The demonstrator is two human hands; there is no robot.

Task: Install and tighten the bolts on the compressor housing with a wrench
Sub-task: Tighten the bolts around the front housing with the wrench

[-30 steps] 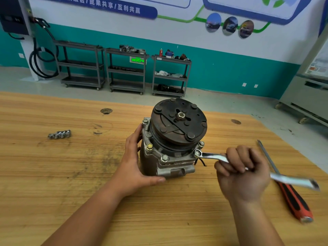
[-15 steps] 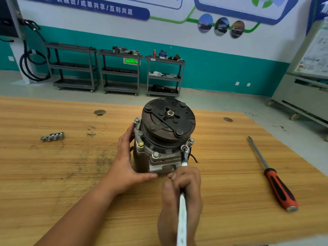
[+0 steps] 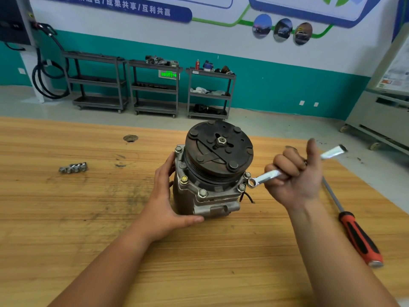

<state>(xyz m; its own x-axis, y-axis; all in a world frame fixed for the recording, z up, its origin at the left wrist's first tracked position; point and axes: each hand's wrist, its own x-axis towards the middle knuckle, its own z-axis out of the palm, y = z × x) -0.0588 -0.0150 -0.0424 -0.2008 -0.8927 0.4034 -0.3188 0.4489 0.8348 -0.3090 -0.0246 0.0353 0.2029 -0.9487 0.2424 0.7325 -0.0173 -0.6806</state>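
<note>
Just right of the compressor housing (image 3: 190, 196), the right hand (image 3: 294, 180) is gripping the wrench (image 3: 269, 174) in a fist, thumb raised, its ring end hanging beside a flange bolt (image 3: 242, 187), likely about to seat on it. The left hand (image 3: 164, 196) is clasping the housing's left side, bracing it upright on the counter (image 3: 88, 218) against the turning force.

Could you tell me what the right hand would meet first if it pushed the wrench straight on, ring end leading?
The right hand aims the wrench at the compressor; the ring end would probably meet the nearest flange bolt first, though depth is unclear.
</note>
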